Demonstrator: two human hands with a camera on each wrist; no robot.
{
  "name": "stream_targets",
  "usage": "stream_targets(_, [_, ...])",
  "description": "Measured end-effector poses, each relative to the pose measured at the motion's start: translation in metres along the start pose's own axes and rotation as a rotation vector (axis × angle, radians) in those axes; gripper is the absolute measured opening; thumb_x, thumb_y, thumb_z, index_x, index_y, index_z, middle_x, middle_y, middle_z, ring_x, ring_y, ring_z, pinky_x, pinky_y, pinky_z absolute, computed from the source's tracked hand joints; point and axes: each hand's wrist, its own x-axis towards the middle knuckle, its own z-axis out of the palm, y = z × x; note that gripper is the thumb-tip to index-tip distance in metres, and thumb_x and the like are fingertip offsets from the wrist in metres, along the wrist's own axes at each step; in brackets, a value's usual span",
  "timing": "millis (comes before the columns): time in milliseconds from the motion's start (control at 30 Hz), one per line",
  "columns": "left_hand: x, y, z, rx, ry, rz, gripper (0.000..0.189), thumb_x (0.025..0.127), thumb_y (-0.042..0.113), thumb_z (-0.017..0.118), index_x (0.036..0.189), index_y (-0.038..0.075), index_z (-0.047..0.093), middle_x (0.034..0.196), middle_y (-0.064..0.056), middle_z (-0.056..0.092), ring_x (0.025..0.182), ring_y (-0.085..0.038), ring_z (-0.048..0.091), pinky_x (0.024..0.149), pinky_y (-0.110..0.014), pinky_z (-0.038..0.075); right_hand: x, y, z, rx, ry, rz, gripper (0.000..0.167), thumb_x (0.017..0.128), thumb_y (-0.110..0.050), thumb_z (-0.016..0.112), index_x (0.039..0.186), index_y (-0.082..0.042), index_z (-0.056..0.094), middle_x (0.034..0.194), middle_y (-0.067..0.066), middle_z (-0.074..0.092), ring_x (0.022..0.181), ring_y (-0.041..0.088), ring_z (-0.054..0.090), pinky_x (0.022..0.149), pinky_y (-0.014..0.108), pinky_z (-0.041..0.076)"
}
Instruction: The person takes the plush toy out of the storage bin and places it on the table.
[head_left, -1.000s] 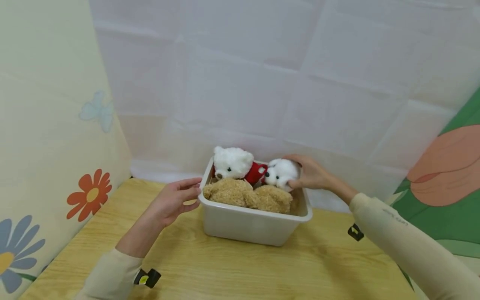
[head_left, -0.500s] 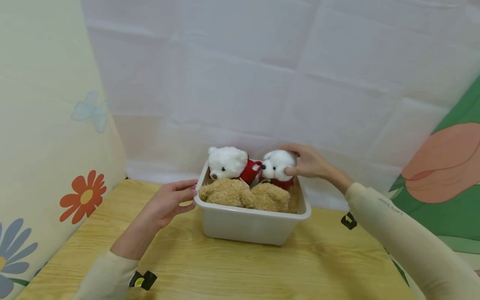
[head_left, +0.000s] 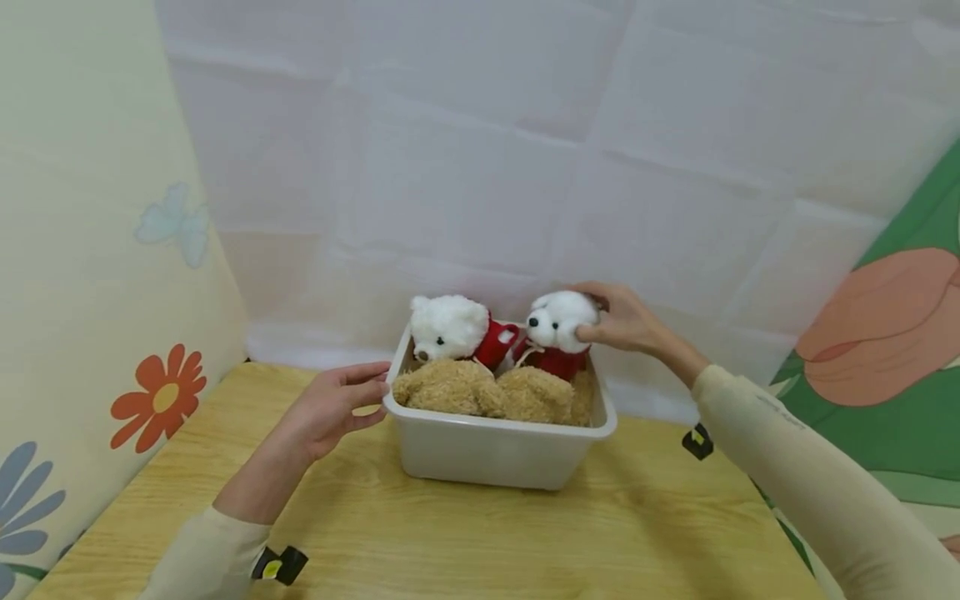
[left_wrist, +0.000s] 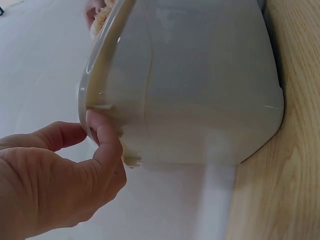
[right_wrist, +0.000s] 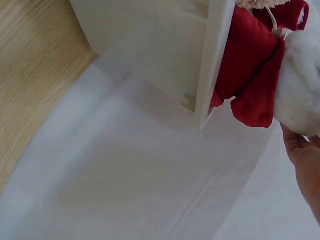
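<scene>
In the head view, my right hand (head_left: pixel 626 321) grips a white plush toy (head_left: pixel 564 317) by its head, thumb at the cheek and fingers behind. The toy sits fairly upright at the bin's back right, its red jacket (right_wrist: pixel 250 60) showing over the rim in the right wrist view. My left hand (head_left: pixel 330 408) is at the left side of the white plastic bin (head_left: pixel 480 454); the left wrist view shows its fingertips (left_wrist: pixel 97 122) pinching the rim. Beside the held toy leans a white teddy bear (head_left: pixel 450 325) in red. Two tan plush toys (head_left: pixel 450 387) lie in front, faces hidden.
The bin stands on a wooden table (head_left: pixel 465 542), near the white sheet (head_left: pixel 450 167) hanging behind. A flower-printed panel (head_left: pixel 90 250) borders the left, and a green patterned one (head_left: pixel 907 433) the right. Black devices (head_left: pixel 279 567) are worn at the wrists.
My right hand has raised the white plush toy's head up from the bin, so more of its red jacket shows. My left hand stays at the rim.
</scene>
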Motion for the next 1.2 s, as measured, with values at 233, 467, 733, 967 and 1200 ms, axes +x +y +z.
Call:
stream_targets(233, [0.002, -0.003, 0.0, -0.019, -0.029, -0.002, 0.057, 0.106, 0.01, 0.056, 0.157, -0.003, 0.033, 0.156, -0.026, 0.033, 0.114, -0.016, 0.06, 0.091, -0.037, 0.054, -0.004, -0.007, -0.015, 0.113, 0.052, 0.013, 0.059, 0.081, -0.002, 0.077, 0.137, 0.005, 0.059, 0.124, 0.021, 0.064, 0.101, 0.032, 0.063, 0.079, 0.036, 0.054])
stream_targets(467, [0.01, -0.001, 0.005, 0.002, -0.049, 0.016, 0.057, 0.106, 0.011, 0.055, 0.157, -0.003, 0.032, 0.156, -0.026, 0.032, 0.115, -0.017, 0.059, 0.091, -0.037, 0.054, -0.015, -0.007, -0.04, 0.184, 0.122, 0.028, 0.064, 0.087, -0.006, 0.078, 0.146, -0.002, 0.054, 0.136, 0.016, 0.057, 0.109, 0.03, 0.061, 0.084, 0.03, 0.053])
stream_targets(733, [0.016, -0.003, 0.007, 0.016, -0.066, 0.009, 0.057, 0.107, 0.011, 0.054, 0.157, -0.004, 0.032, 0.154, -0.026, 0.036, 0.117, -0.019, 0.057, 0.092, -0.038, 0.054, -0.037, -0.008, -0.056, 0.464, 0.412, -0.005, 0.058, 0.087, 0.009, 0.07, 0.142, 0.003, 0.054, 0.128, 0.013, 0.06, 0.105, 0.021, 0.061, 0.085, 0.023, 0.052])
stream_targets(967, [0.015, -0.001, -0.001, 0.054, -0.061, 0.012, 0.057, 0.107, 0.015, 0.055, 0.157, -0.002, 0.033, 0.154, -0.024, 0.037, 0.117, -0.017, 0.056, 0.095, -0.038, 0.053, -0.057, -0.009, -0.081, 0.42, 0.479, 0.077, 0.053, 0.09, 0.003, 0.071, 0.141, 0.001, 0.057, 0.123, 0.01, 0.063, 0.102, 0.019, 0.062, 0.083, 0.022, 0.052])
stream_targets(1200, [0.013, 0.002, -0.009, 0.073, -0.036, 0.016, 0.059, 0.107, 0.017, 0.055, 0.158, 0.0, 0.031, 0.158, -0.022, 0.031, 0.121, -0.018, 0.053, 0.098, -0.04, 0.051, -0.086, 0.019, -0.086, 0.385, 0.493, 0.166, 0.054, 0.091, 0.003, 0.071, 0.142, 0.002, 0.055, 0.124, 0.008, 0.061, 0.104, 0.016, 0.061, 0.082, 0.02, 0.052])
